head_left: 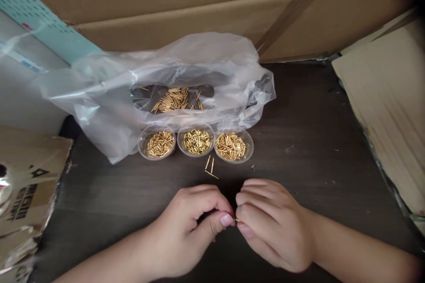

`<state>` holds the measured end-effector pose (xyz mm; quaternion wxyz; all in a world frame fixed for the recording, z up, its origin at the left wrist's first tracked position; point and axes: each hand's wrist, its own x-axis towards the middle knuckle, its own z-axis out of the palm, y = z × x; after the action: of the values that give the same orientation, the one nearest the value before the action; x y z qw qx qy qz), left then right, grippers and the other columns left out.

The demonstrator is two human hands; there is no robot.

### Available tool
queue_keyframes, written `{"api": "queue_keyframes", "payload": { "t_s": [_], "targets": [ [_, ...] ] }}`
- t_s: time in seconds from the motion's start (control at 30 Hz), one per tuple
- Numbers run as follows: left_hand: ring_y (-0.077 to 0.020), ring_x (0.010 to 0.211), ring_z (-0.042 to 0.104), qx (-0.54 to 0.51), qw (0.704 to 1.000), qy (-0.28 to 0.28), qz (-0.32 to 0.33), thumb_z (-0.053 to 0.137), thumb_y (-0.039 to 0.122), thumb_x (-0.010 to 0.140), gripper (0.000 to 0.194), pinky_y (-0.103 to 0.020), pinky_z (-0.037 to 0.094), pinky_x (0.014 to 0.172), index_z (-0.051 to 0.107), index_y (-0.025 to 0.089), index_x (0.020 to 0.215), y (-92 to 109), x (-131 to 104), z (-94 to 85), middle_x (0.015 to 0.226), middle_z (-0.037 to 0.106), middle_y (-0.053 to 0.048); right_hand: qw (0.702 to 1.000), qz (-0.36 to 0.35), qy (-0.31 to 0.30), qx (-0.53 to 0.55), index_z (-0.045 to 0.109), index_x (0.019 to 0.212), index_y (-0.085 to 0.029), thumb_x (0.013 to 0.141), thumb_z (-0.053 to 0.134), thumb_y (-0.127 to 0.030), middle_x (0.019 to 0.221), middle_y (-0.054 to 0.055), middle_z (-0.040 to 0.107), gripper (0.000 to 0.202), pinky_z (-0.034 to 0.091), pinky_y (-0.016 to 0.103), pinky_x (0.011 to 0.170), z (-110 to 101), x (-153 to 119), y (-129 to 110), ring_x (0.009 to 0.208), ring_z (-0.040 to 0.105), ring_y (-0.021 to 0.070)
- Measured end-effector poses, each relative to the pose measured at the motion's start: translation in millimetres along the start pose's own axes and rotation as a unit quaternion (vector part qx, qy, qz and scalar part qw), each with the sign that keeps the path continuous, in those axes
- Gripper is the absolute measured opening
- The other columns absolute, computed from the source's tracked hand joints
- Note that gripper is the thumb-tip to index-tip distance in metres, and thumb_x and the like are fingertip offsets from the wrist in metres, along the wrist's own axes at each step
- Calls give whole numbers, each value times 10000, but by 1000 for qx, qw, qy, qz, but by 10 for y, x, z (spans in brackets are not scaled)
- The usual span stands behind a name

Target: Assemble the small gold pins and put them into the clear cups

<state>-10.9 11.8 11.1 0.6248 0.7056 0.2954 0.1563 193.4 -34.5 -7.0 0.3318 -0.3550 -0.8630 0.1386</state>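
Pinched between left hand [195, 225] and right hand [275, 225], low in the head view: a slim gold pin [237, 219], bridging a narrow gap over the dark surface [299, 141]; closed thumb against forefinger on the left, curled with thumb tucked beneath on the right; clamped on opposite ends, near each other but apparently not touching.

To work such a small piece well, by the look of it: grip lightly and close to the gap; keep both ends in one straight line; make any push or twist along that line, never across it, for fear of bending; stay low over the surface, for a short drop in case of a slip.

Long axis running across the view from left hand to right hand, close to level; impossible to tell which end is which, with most of the length hidden.

Lying farther off: three loose pins [207, 162], two side by side and aimed away toward the row of clear cups [249, 145], one crosswise near their lower ends, sloping down to the right; heaped in the cups, small gold parts [197, 140]; just behind, a clear bag [212, 62] with long pins [174, 99] inside.
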Motion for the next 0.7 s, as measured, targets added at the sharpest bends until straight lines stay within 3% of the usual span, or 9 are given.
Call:
{"api": "queue_keyframes", "payload": {
  "t_s": [0.27, 0.53, 0.7],
  "targets": [
    [-101, 636, 571, -23, 1000, 1, 0, 549, 261, 1005, 244, -204, 459, 616, 642, 137, 817, 2, -16, 5, 747, 614, -20, 1000, 2, -5, -3, 493, 696, -196, 988, 361, -156, 613, -11, 485, 323, 371, 320, 591, -17, 8, -15, 567, 374, 145],
    [-91, 660, 562, -34, 999, 2, 36, 590, 179, 975, 200, -199, 448, 651, 635, 130, 786, 8, 12, 5, 742, 604, -4, 999, 4, 19, 40, 466, 753, -200, 1004, 350, -177, 636, -14, 466, 277, 380, 317, 608, 43, -41, -1, 582, 369, 147],
    [-84, 665, 555, -47, 998, -6, 43, 602, 123, 956, 163, -187, 440, 651, 647, 129, 799, 1, 23, -11, 734, 614, 4, 998, 3, 3, 65, 450, 761, -205, 1021, 321, -186, 629, -19, 455, 292, 378, 310, 584, 21, -25, -5, 576, 376, 144]
  ]
}}
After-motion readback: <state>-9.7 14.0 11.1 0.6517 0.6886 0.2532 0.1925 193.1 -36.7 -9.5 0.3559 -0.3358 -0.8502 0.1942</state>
